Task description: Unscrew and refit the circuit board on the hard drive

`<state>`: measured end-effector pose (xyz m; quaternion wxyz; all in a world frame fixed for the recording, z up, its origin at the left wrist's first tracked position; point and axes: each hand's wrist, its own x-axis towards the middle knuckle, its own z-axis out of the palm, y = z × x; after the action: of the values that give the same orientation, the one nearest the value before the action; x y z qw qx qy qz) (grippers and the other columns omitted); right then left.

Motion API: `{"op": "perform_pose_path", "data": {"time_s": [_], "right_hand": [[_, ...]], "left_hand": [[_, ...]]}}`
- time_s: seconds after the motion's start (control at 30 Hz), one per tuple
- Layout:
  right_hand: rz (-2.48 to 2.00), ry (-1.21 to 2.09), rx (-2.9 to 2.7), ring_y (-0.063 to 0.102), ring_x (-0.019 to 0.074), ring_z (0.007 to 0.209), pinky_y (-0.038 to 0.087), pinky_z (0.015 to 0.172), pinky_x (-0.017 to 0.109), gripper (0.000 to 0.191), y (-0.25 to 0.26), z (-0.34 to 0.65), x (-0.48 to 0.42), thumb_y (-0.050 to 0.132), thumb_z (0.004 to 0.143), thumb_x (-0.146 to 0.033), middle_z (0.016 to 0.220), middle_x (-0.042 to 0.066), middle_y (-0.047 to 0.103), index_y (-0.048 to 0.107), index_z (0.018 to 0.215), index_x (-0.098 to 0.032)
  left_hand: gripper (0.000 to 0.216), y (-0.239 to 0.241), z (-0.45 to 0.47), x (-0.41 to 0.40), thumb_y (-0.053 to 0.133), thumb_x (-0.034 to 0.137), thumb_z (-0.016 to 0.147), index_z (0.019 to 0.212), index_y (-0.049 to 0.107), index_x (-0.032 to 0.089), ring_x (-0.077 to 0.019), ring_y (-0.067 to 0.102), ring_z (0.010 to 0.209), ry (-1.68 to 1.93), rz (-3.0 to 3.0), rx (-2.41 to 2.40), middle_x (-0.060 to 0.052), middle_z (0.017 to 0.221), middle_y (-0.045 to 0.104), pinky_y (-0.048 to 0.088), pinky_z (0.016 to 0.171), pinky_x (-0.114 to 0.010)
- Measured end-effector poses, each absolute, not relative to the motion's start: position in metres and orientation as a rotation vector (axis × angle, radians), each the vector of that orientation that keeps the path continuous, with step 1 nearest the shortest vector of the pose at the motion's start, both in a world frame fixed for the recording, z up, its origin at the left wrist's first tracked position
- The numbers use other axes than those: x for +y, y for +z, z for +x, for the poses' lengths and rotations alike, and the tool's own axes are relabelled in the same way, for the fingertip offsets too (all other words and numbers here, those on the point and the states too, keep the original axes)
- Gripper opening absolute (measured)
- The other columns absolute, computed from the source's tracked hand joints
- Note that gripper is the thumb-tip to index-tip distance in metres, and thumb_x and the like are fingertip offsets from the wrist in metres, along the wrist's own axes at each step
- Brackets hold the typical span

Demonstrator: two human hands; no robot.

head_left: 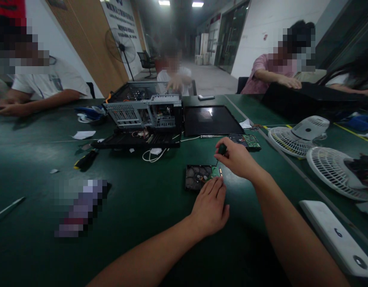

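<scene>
Two ceiling lights [197,4] shine over a pale floor [208,76]. A brown slatted panel [90,38] adjoins a lettered wall [118,19] behind a standing fan [121,47]; a black chair [146,63] stands nearby, with dark-framed glass doors [232,40] to the right.

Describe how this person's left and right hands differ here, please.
The left hand lies with its fingers outstretched, while the right hand has its fingers curled.
The left hand rests on the hard drive; the right hand pinches the dark green handle of a screwdriver.
The left hand is nearer the wearer than the right hand.
Both are bare and at the drive's right-hand end.
</scene>
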<state>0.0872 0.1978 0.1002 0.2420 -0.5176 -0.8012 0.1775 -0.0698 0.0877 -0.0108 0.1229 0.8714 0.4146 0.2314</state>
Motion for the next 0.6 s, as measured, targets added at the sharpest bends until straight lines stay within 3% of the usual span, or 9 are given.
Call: {"op": "perform_pose_path", "data": {"time_s": [0.1, 0.27, 0.33, 0.6], "right_hand": [[-1.365, 0.681, -2.103, 0.068, 0.0158, 0.065, 0.051, 0.066, 0.031, 0.022, 0.099, 0.089, 0.199, 0.068, 0.092, -0.030, 0.103, 0.004, 0.077, 0.058, 0.111, -0.025], [-1.339, 0.969, -1.979, 0.069, 0.0195, 0.063, 0.054, 0.062, 0.032, 0.024, 0.103, 0.091, 0.199, 0.064, 0.098, -0.046, 0.070, -0.001, 0.069, 0.059, 0.109, -0.025], [-1.306, 1.082, -1.942, 0.069, 0.0199, 0.064, 0.054, 0.061, 0.032, 0.025, 0.105, 0.091, 0.198, 0.061, 0.100, -0.047, 0.068, -0.001, 0.068, 0.061, 0.109, -0.024], [-1.271, 0.963, -2.009, 0.055, 0.0145, 0.061, 0.043, 0.055, 0.028, 0.029, 0.111, 0.088, 0.194, 0.069, 0.094, -0.046, 0.073, -0.002, 0.063, 0.072, 0.110, -0.022]], "left_hand": [[0.061, -0.009, -0.070, 0.088, 0.055, 0.037, 0.098, 0.151, 0.046, 0.010, -0.0342, 0.034, 0.158, 0.675, 2.541, 1.206, -0.019, 0.168, 0.041, 0.029, 0.132, -0.053], [0.060, -0.009, -0.070, 0.088, 0.055, 0.037, 0.097, 0.151, 0.047, 0.011, -0.0340, 0.034, 0.159, 0.682, 2.543, 1.209, -0.018, 0.168, 0.041, 0.029, 0.132, -0.054], [0.060, -0.010, -0.070, 0.088, 0.055, 0.037, 0.097, 0.150, 0.047, 0.011, -0.0340, 0.033, 0.159, 0.681, 2.544, 1.212, -0.019, 0.168, 0.041, 0.029, 0.132, -0.054], [0.060, -0.011, -0.070, 0.087, 0.054, 0.037, 0.098, 0.151, 0.046, 0.009, -0.0340, 0.033, 0.159, 0.669, 2.554, 1.210, -0.019, 0.169, 0.040, 0.028, 0.133, -0.052]]}}
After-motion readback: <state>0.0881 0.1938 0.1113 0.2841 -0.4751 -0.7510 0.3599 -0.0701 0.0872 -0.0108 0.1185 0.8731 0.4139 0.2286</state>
